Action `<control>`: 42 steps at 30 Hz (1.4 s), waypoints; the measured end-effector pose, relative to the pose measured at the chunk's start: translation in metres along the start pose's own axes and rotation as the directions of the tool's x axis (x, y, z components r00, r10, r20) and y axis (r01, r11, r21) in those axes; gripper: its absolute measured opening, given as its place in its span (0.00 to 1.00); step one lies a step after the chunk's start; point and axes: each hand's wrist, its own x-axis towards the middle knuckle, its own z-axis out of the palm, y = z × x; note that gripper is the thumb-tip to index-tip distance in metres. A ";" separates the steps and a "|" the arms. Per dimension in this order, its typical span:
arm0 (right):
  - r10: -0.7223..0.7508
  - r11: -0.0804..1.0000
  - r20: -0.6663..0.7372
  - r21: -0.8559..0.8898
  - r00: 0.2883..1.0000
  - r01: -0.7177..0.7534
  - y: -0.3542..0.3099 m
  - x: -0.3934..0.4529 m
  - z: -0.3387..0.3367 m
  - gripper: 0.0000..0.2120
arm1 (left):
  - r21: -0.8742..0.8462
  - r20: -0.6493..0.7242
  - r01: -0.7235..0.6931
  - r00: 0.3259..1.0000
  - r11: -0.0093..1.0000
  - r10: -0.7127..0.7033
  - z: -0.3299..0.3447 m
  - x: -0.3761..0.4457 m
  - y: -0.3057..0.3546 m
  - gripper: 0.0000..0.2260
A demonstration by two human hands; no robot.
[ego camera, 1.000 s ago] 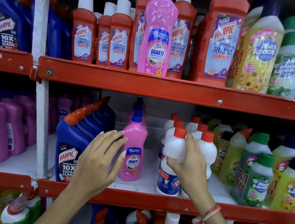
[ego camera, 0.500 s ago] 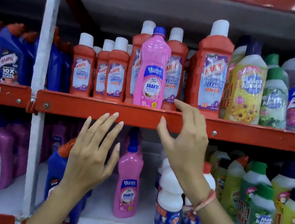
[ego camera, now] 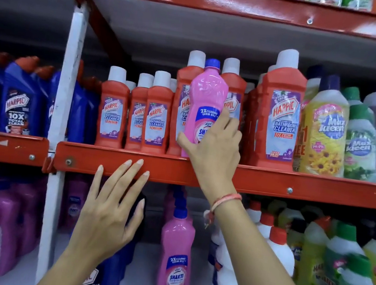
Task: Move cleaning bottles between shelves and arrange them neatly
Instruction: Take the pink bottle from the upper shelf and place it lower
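Pink bottle (ego camera: 204, 111) with blue cap, blue-and-pink label – under the right hand's fingers (ego camera: 227, 123). Just behind those fingers, red bottles (ego camera: 279, 121) with white caps, pale blue-purple labels. Below the left hand's fingertips (ego camera: 139, 163) – red shelf edge (ego camera: 320, 188). Right wrist: pink-orange band (ego camera: 226, 199).

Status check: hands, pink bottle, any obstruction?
Right hand gripping pink bottle on upper shelf. Left hand open, empty, below shelf edge. Red bottles packed close behind and beside it.
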 end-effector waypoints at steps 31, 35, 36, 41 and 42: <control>0.153 0.887 0.034 0.436 0.988 -0.152 0.078 -0.178 -0.004 0.39 | -0.040 0.012 -0.022 1.000 0.999 0.023 0.014 -0.027 -0.002 0.24; 0.161 0.896 0.121 0.397 0.979 -0.197 0.091 -0.204 0.017 0.40 | -0.041 0.022 -0.031 0.999 0.999 0.032 0.014 -0.028 -0.005 0.24; 0.172 0.897 0.137 0.388 0.976 -0.212 0.093 -0.210 0.021 0.40 | -0.044 0.025 -0.031 0.999 0.999 0.032 0.014 -0.028 -0.005 0.24; 0.210 0.898 0.214 0.343 0.954 -0.275 0.102 -0.228 0.037 0.41 | -0.066 0.040 -0.025 0.999 0.997 0.028 0.013 -0.028 -0.005 0.24; 0.225 0.894 0.231 0.337 0.947 -0.294 0.104 -0.231 0.038 0.42 | -0.072 0.039 -0.020 0.999 0.997 0.023 0.012 -0.028 -0.005 0.24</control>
